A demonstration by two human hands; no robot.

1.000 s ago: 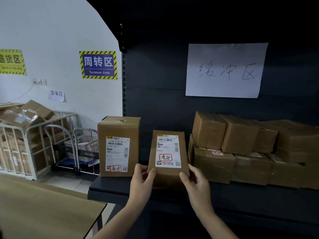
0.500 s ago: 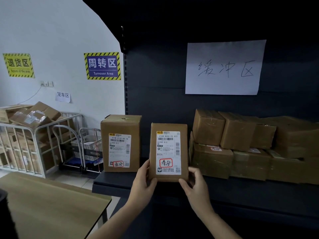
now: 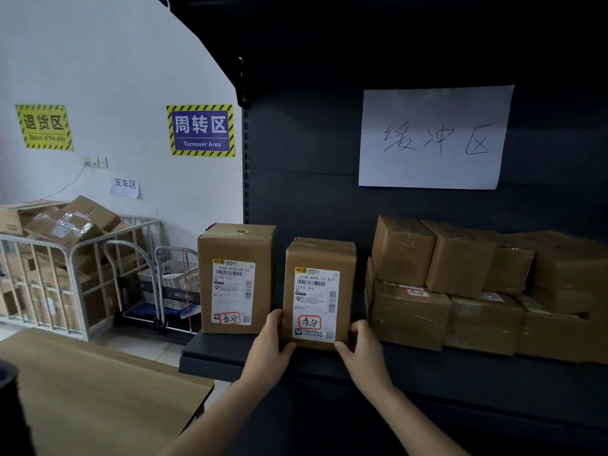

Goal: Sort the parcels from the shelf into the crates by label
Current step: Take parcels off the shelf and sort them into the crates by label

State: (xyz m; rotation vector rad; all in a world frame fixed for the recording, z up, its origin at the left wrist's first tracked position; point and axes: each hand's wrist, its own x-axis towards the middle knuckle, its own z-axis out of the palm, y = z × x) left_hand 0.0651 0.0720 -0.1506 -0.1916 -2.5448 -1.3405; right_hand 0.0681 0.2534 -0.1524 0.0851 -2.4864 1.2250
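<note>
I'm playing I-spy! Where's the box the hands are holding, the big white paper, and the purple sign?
held box (image 3: 319,294): head view, on its white label.
white paper (image 3: 434,138): head view, its middle, among the handwriting.
purple sign (image 3: 200,130): head view, centre of the purple panel.

A white wall (image 3: 115,60) carries a yellow sign (image 3: 43,127) and, to its right, a blue sign (image 3: 201,130) with a yellow-and-black striped border reading "Turnover Area". Below and between them sit wall sockets (image 3: 95,162) with a thin cable (image 3: 65,187) trailing down to the left, and a small paper note (image 3: 125,187). Under these stands a metal cage (image 3: 70,258) heaped with cardboard boxes (image 3: 69,222), with two folded hand trolleys (image 3: 158,291) just beside it. A wooden surface (image 3: 98,399) fills the lower left. Farther right hangs a large white sheet (image 3: 434,136) with three handwritten characters.
</note>
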